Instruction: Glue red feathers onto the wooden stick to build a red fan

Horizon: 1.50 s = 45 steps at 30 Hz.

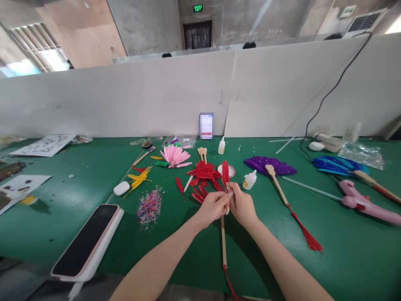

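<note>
The left hand [215, 206] and right hand [242, 205] meet above the green bench [125, 246], fingers pinched narrow and touching each other around the lower end of a red feather [225, 172], which stands up from between them. How the grip is shared between the fingertips is hidden.

Directly below the hands, a wooden handle [223, 242] points toward the person, with a red tassel [230, 284] at its near end; its upper part is covered by the hands. Fanned red feathers [198, 195] show just left of the hands. Beyond them, farther from the person, lie a red feather pile [203, 172] and a round dish [231, 170], partly behind the held feather.

Right of the hands, a glue bottle [249, 180] stands near, a purple fan [271, 166] lies farther out, and a pink glue gun [366, 205] and a blue fan [341, 165] lie well apart. Left of the hands are colored flakes [150, 207], yellow feathers [138, 180], a white case [121, 188] and, nearer the person, a phone [87, 242]. Pink feathers [175, 155] lie beyond, to the left; another glue bottle stands straight beyond the hands.
</note>
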Each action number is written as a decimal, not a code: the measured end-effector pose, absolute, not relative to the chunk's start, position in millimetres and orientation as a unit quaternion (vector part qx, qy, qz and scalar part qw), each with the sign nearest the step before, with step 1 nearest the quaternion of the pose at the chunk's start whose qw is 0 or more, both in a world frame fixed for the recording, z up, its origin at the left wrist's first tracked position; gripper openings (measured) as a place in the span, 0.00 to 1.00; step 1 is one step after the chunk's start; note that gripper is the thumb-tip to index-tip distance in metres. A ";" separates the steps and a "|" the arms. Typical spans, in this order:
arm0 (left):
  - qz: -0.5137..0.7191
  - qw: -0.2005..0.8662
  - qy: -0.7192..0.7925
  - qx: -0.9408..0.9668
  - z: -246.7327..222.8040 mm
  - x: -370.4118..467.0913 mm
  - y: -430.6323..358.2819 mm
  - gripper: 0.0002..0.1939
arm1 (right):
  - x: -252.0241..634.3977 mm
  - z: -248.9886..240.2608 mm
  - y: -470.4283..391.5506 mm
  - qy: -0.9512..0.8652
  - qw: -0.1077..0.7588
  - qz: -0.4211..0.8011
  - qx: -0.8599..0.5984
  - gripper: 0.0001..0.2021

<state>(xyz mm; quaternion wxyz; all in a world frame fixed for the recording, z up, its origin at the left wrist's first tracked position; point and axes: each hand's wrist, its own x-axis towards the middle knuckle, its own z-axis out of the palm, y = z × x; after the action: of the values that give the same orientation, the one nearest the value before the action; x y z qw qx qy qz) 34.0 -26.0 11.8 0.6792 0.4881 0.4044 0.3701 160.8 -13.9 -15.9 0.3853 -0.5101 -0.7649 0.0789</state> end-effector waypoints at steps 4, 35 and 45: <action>0.390 0.688 0.398 0.464 9.7 37.7 -27.2 0.23 | 159.3 -17.3 -14.4 -0.765 0.384 0.044 -0.515 0.10; 0.404 0.619 0.424 0.523 3.7 39.4 -26.3 0.26 | 156.1 6.3 -11.6 -0.537 0.519 0.522 -0.413 0.15; 0.428 0.535 0.456 0.568 -2.9 40.6 -27.2 0.24 | 155.5 0.8 -13.5 -0.653 0.501 0.336 -0.459 0.14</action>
<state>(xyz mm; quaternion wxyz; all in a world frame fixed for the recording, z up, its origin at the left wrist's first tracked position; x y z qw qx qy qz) 40.6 -27.2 -2.9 0.5350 0.5683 0.4555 0.4280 155.5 -13.5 0.8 0.5007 -0.4588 -0.6528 0.3357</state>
